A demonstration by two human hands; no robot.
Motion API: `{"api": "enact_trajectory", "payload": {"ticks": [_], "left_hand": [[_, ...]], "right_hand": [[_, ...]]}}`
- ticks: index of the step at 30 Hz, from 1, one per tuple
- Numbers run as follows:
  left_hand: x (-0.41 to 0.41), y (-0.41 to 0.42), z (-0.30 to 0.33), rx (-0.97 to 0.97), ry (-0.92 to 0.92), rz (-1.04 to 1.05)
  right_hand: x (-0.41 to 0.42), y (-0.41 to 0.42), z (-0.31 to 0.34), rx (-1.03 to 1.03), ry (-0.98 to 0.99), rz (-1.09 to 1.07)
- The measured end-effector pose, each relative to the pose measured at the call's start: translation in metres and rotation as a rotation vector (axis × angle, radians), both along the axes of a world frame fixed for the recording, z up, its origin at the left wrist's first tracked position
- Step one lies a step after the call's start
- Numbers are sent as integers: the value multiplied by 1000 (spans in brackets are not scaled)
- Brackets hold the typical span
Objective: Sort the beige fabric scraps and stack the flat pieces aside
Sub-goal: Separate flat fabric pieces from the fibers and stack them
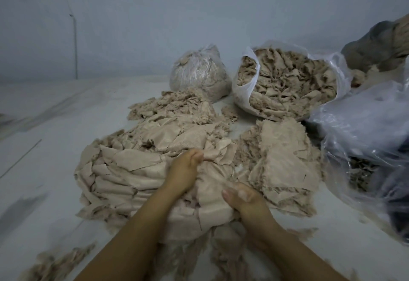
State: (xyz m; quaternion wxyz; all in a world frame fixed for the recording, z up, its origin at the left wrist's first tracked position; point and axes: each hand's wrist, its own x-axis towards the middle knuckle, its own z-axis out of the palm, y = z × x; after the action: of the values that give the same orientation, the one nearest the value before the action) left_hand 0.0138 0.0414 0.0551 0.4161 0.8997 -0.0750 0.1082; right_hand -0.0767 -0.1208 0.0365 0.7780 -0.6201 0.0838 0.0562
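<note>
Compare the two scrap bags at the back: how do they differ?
The left bag is closed at the top; the right bag gapes open, lying tipped toward the camera. The left bag looks smaller, its contents veiled by plastic; the right bag's crumpled scraps are exposed. Both hold beige fabric.

We see both our forearms reaching forward from the bottom edge, bare to the elbow and converging toward the middle. Our left hand lies farther out, back of the hand turned up, fingers curled under and bunched at the tips as if pinching. Our right hand sits nearer to us and slightly lower, thumb on top and pointing left, its fingers curled downward in a grip. The two hands are close together but apart.
</note>
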Motion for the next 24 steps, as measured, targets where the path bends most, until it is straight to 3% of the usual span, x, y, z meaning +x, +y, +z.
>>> {"api": "enact_trajectory", "payload": {"ticks": [2,7,11,16,24], "left_hand": [[2,18,-1,-15,9,104],[-24,-12,12,-17,161,-215],[-45,-36,-4,-65,314,-265],[-38,-26,-18,-128,161,-27],[-41,-24,-16,3,132,-226]], "right_hand": [[-1,-12,-2,122,51,-48],[3,-22,0,207,70,-73],[10,-21,5,221,-2,-189],[13,-21,9,107,-120,-287],[23,-33,20,95,-156,-298]]}}
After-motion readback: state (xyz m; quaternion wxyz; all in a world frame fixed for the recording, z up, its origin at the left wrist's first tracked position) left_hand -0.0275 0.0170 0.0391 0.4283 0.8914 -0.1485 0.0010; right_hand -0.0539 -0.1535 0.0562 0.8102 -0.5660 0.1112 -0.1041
